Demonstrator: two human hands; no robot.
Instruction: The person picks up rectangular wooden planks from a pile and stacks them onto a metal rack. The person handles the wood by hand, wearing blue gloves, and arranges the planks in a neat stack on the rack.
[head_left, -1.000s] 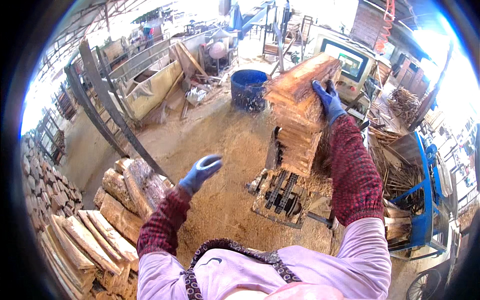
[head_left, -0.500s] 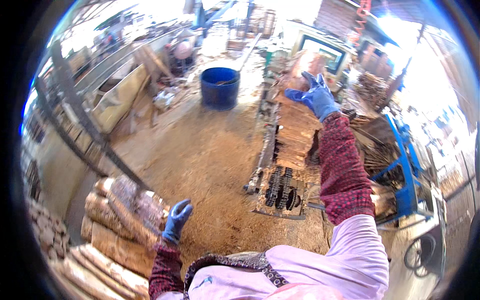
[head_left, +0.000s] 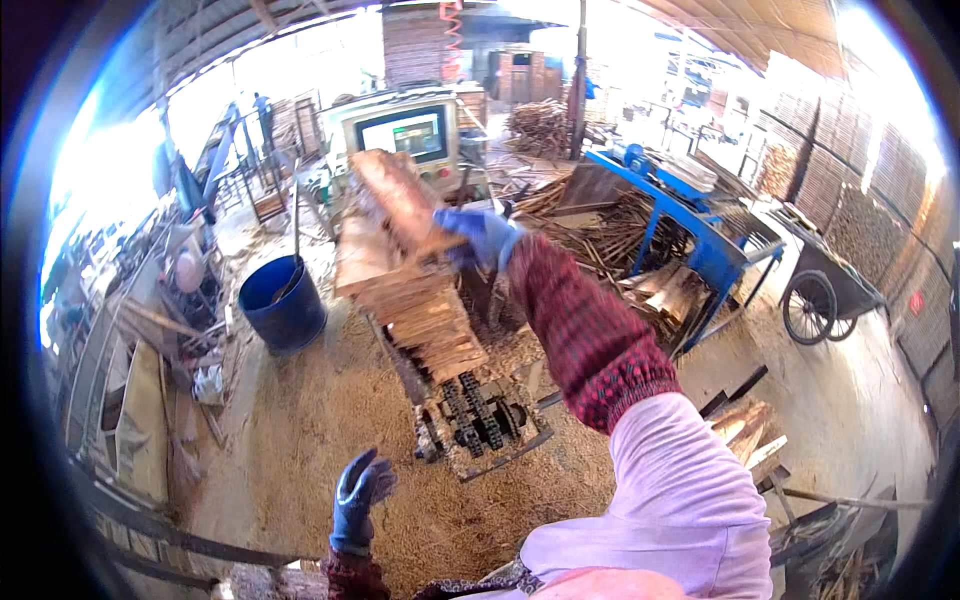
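My right hand (head_left: 482,240), in a blue glove and blurred, is at the near end of a reddish-brown wood slab (head_left: 395,195); its fingers and thumb close round the edge there. That slab lies tilted on a stack of flat, rough-edged wood pieces (head_left: 425,325). Beneath the stack runs a narrow conveyor whose dark chains (head_left: 472,412) show at the near end. Low on the left, my left hand (head_left: 357,500), gloved in blue too, hovers over the sawdust floor. Its fingers are extended and it holds nothing.
Left of the conveyor stands a blue tub (head_left: 283,305) with a long handle in it. A control cabinet with a screen (head_left: 402,135) is behind the stack. To the right are a blue metal frame (head_left: 690,225), scrap sticks (head_left: 560,215) and a wheeled cart (head_left: 830,285). Logs (head_left: 270,582) show bottom left.
The view has swung right and up, so conveyor and tub appear farther left. My right hand has gone from spread above the wood to closing at the slab's edge. My left hand stays open.
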